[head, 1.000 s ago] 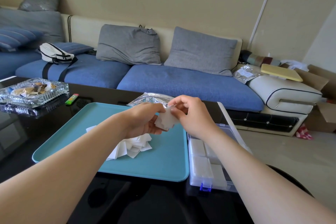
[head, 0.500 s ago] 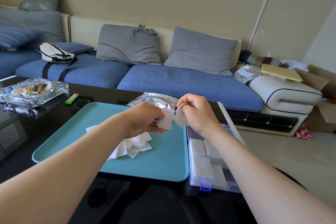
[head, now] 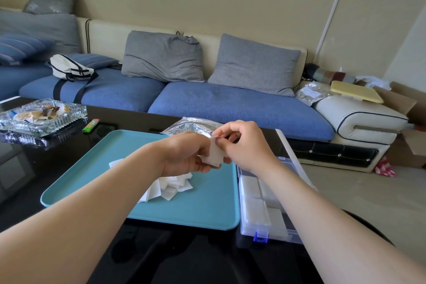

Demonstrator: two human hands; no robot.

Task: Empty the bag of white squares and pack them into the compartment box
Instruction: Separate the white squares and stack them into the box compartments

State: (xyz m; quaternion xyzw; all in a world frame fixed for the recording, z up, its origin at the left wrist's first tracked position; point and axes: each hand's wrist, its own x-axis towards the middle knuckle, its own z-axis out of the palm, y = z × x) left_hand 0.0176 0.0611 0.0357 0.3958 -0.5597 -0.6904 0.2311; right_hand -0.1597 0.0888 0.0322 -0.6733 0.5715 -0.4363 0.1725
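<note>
My left hand [head: 184, 154] and my right hand [head: 246, 145] meet above the teal tray [head: 207, 210], both pinching a small stack of white squares [head: 214, 153]. A loose pile of white squares [head: 171, 185] lies on the tray under my left wrist. The silver foil bag [head: 191, 125] lies flat just beyond the tray's far edge. The clear compartment box [head: 262, 212] with a blue latch stands open right of the tray, its near compartments filled with white squares; my right forearm crosses over it.
A glass ashtray [head: 41, 114] and a green lighter [head: 90, 125] sit on the black glossy table [head: 69, 145] at the left. A blue sofa [head: 207, 101] with grey cushions runs behind the table. Cardboard boxes [head: 408, 108] stand at the far right.
My hands had pulled apart, each with a square, half a second ago. Now they are back together on the stack, and both hands sit slightly higher.
</note>
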